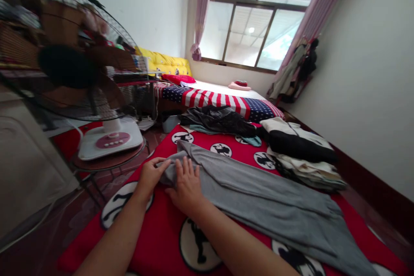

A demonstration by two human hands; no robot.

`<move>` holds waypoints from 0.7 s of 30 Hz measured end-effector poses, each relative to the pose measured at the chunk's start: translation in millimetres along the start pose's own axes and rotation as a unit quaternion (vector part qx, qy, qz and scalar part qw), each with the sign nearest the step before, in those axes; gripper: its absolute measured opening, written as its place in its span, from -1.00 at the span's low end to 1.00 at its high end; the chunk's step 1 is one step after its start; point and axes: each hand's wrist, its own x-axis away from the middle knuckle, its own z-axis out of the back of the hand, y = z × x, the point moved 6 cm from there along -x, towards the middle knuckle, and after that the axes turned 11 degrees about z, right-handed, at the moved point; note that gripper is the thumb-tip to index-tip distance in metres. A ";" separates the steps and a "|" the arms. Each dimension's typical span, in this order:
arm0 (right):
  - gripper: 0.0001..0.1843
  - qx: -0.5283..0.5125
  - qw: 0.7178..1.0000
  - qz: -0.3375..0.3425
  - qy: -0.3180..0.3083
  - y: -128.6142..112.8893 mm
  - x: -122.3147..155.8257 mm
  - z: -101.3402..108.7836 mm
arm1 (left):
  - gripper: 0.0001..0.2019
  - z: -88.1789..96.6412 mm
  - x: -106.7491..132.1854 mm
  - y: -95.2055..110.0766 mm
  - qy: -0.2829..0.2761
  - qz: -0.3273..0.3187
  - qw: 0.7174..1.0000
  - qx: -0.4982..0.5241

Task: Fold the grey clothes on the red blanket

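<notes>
A pair of grey trousers [265, 194] lies stretched out across a red blanket [161, 233] printed with round cartoon patches. At the trousers' left end, my left hand [152, 175] pinches the edge of the cloth between thumb and fingers. Close beside it, my right hand [187, 183] rests flat on the same end, fingers stretched out. Small folds show in the fabric near both hands, while the other end of the trousers reaches to the lower right.
Behind the trousers lies a heap of dark clothes [220, 120]. Folded clothes [300, 151] are stacked at the right, by the wall. A fan [71, 64] stands on a stool at the left. Farther back is a bed with a flag-patterned cover [213, 100] below the window.
</notes>
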 end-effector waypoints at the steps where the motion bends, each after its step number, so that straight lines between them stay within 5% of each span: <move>1: -0.04 -0.012 1.000 0.000 0.001 1.9 7.3 2.5 | -0.61 4.2 -2.5 -0.9 0.026 -0.013 0.998 -0.048; 5: -0.20 -0.022 0.998 -0.032 0.058 37.1 59.8 35.1 | -0.66 11.0 -9.0 -3.7 0.061 -0.057 0.984 -0.156; 9: -0.43 0.082 0.973 -0.138 0.165 122.5 147.4 111.1 | -0.74 11.7 10.1 18.9 0.174 -0.214 0.926 -0.256; 11: -0.44 0.152 0.943 -0.218 0.201 172.2 197.1 153.4 | -0.77 1.1 26.5 32.3 0.182 -0.300 0.907 -0.236; 13: -0.40 0.217 0.895 -0.328 0.209 217.3 245.8 189.1 | -0.77 -22.4 42.0 41.2 0.116 -0.349 0.904 -0.220; 16: -0.17 0.212 0.829 -0.495 0.153 266.5 302.9 216.7 | -0.64 -78.7 75.1 47.6 -0.074 -0.399 0.880 -0.246; 21: 0.01 0.101 0.821 -0.544 0.141 292.7 326.6 225.3 | -0.24 -169.1 157.4 43.2 -0.342 -0.429 0.773 -0.318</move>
